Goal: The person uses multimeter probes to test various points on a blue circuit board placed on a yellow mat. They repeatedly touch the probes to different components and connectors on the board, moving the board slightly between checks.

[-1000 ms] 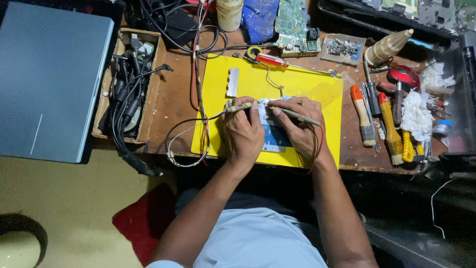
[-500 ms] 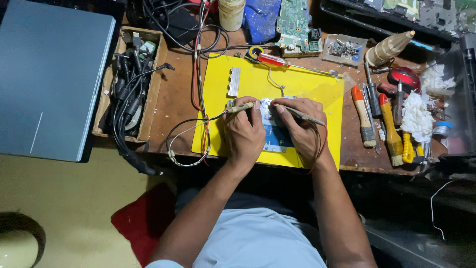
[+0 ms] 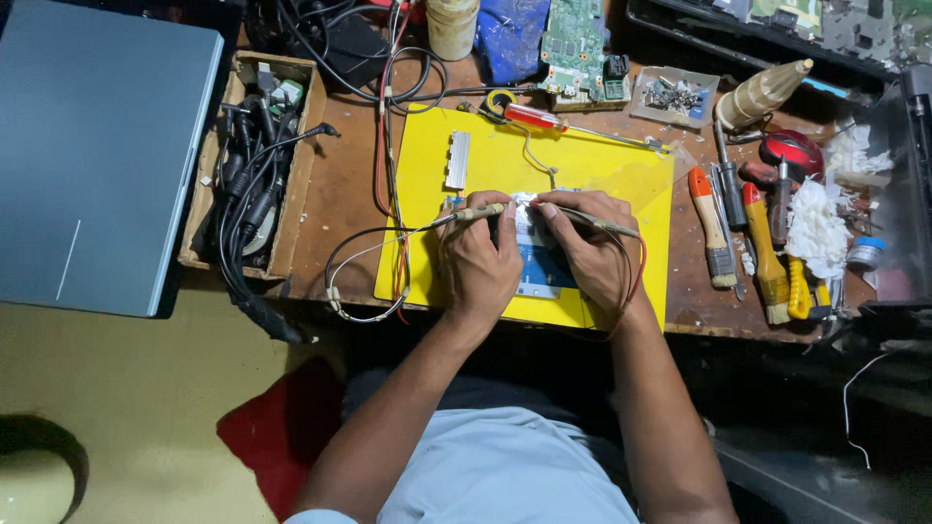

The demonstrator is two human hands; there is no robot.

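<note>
Nothing much has shifted since the earlier frames: both hands stay bent over the small blue board (image 3: 540,260) lying on the yellow mat (image 3: 485,146) on the tabletop (image 3: 345,184). The left hand (image 3: 480,262) is clamped on a thin probe (image 3: 476,212), the right hand (image 3: 585,245) on another probe (image 3: 607,225), tips meeting at a white wad (image 3: 524,204). Screwdrivers (image 3: 743,233) lie to the right, a grey laptop (image 3: 97,155) and cable box (image 3: 254,165) to the left.

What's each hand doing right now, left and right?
Left hand: closed on a thin probe, over the board on the yellow mat.
Right hand: closed on a second probe, same board.
</note>
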